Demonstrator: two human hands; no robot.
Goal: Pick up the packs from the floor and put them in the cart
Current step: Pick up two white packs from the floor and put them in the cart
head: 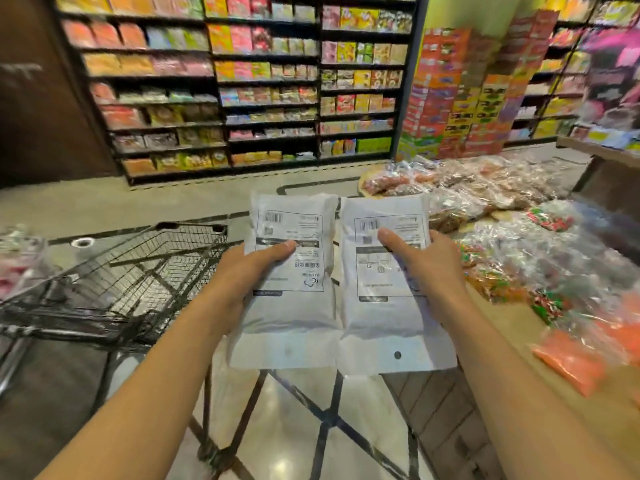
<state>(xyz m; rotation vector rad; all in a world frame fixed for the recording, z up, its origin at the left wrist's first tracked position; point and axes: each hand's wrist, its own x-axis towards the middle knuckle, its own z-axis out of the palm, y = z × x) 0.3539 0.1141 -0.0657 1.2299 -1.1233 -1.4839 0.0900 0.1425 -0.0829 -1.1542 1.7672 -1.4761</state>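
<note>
Packs: two white packs, left pack (pixel 291 271) and right pack (pixel 391 282), being held side by side above the floor.
Left hand (pixel 249 271): gripping the left pack, thumb on top.
Right hand (pixel 426 261): gripping the right pack likewise.
Cart (pixel 145 271): wire basket waiting at left, likely the drop point.
Table (pixel 512 327): sitting at right, carrying bagged snacks.

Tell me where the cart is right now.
In the head view the black wire cart stands on the floor at the left, just left of the left hand and the white pack it holds.
</note>
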